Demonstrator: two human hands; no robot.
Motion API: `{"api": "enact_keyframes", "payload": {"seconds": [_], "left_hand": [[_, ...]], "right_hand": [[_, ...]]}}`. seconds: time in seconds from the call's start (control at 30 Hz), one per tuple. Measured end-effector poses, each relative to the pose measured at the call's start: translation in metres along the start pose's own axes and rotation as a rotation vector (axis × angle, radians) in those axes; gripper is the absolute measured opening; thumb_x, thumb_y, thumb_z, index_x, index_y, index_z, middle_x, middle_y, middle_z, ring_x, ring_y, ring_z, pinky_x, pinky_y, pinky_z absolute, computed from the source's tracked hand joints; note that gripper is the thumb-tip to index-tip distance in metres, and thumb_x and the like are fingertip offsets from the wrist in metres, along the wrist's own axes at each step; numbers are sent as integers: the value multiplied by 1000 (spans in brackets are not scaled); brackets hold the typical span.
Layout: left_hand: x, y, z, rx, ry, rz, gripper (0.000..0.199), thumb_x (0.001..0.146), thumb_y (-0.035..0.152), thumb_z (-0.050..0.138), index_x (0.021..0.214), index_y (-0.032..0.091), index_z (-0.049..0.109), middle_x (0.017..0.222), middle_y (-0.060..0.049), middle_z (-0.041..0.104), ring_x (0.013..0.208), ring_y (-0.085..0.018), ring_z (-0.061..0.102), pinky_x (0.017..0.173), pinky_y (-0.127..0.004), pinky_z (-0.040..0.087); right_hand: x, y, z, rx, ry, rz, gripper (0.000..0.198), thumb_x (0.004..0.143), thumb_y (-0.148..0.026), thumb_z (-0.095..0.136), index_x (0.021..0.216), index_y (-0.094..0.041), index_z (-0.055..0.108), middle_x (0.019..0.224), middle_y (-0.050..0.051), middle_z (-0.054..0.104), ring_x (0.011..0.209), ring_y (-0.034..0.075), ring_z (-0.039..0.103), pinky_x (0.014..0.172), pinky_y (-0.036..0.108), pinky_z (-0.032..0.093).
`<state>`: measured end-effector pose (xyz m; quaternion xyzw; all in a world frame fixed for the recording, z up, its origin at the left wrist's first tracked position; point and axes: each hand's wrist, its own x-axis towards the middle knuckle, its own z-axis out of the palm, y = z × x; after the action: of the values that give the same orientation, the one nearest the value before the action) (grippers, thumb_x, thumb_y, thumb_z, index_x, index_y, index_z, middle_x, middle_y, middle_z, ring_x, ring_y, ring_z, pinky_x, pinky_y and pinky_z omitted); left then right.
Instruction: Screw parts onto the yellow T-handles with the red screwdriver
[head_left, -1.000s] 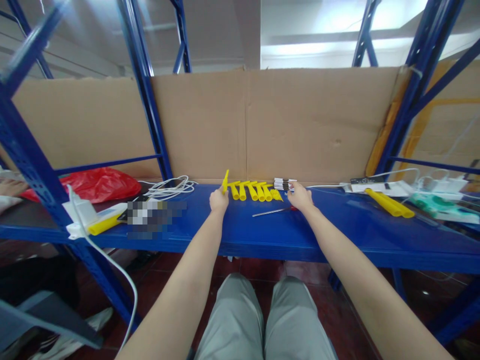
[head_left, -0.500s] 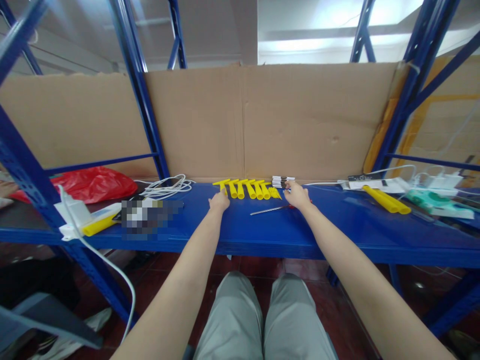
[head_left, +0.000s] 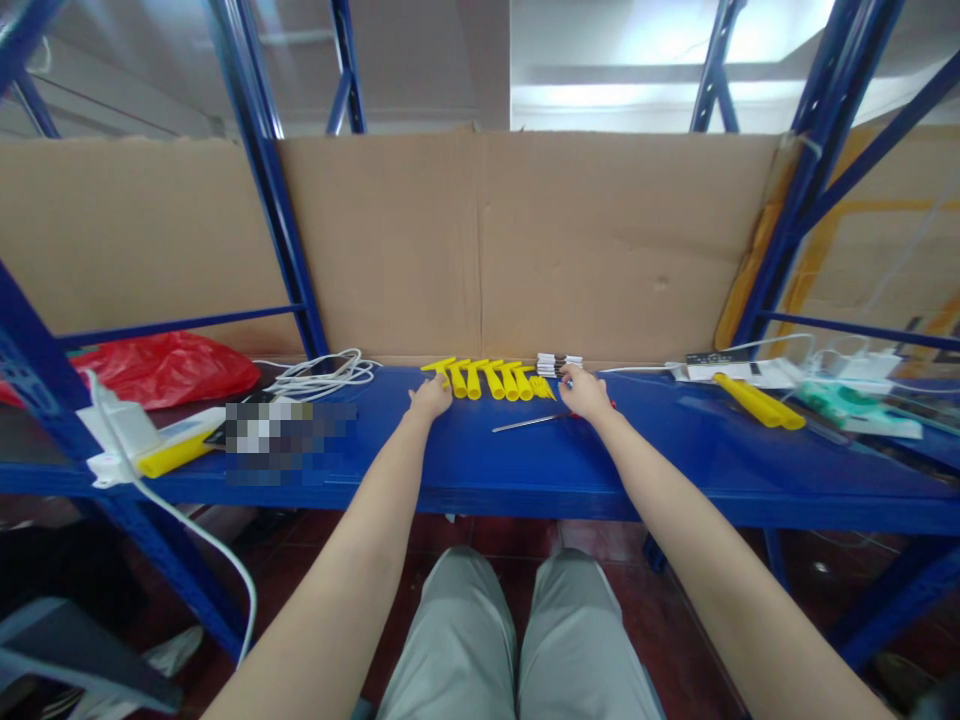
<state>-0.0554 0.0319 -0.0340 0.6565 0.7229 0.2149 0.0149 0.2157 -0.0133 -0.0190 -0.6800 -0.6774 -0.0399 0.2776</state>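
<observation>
Several yellow T-shaped handles (head_left: pixel 495 382) with round tube ends lie in a row at the back of the blue shelf (head_left: pixel 480 460). My left hand (head_left: pixel 431 396) is at the left end of that row, its fingers closed on the leftmost handle. Small yellow pieces (head_left: pixel 541 386) are bunched at the row's right end. Behind my right hand (head_left: pixel 586 392) are small white-and-black parts (head_left: pixel 551 365) side by side. The fingers of this hand are pinched together; what they hold is too small to make out. A screwdriver (head_left: pixel 525 423) lies beneath it, shaft pointing left, its red handle mostly hidden.
Cardboard (head_left: pixel 480 240) walls off the back between blue posts. On the left are a red plastic bag (head_left: pixel 176 370), coiled white cable (head_left: pixel 326 373) and a white adapter (head_left: pixel 124 425). Two yellow tubes (head_left: pixel 757 402) and a green-and-white packet (head_left: pixel 847 405) lie to the right.
My right hand has drawn slightly toward me, off the white-and-black parts. My left hand stays at the leftmost yellow handle. The whole view has shifted a little.
</observation>
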Motion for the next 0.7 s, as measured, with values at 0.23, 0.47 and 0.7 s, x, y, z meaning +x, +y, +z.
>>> {"api": "enact_keyframes", "payload": {"seconds": [0.23, 0.47, 0.7], "left_hand": [[1, -7, 2, 6, 55, 31, 37, 89, 28, 40, 123, 20, 52, 126, -15, 61, 124, -27, 52, 103, -47, 37], [4, -6, 5, -21, 25, 24, 41, 89, 31, 39, 127, 22, 49, 136, -14, 54, 131, -30, 44, 104, -52, 34], [9, -8, 8, -26, 26, 5, 42, 87, 32, 42, 129, 24, 48, 132, -15, 57, 128, -32, 47, 103, -56, 33]], "right_hand": [[1, 1, 0, 26, 6, -7, 39, 84, -17, 43, 120, -24, 55, 121, 7, 65, 117, 26, 55, 95, 45, 39], [2, 3, 2, 30, 31, -14, 37, 83, -17, 43, 117, -25, 56, 118, 5, 66, 114, 24, 57, 93, 41, 40], [9, 44, -25, -91, 316, 128, 36, 85, -16, 37, 115, -14, 57, 117, 16, 63, 111, 28, 56, 89, 43, 40]]}}
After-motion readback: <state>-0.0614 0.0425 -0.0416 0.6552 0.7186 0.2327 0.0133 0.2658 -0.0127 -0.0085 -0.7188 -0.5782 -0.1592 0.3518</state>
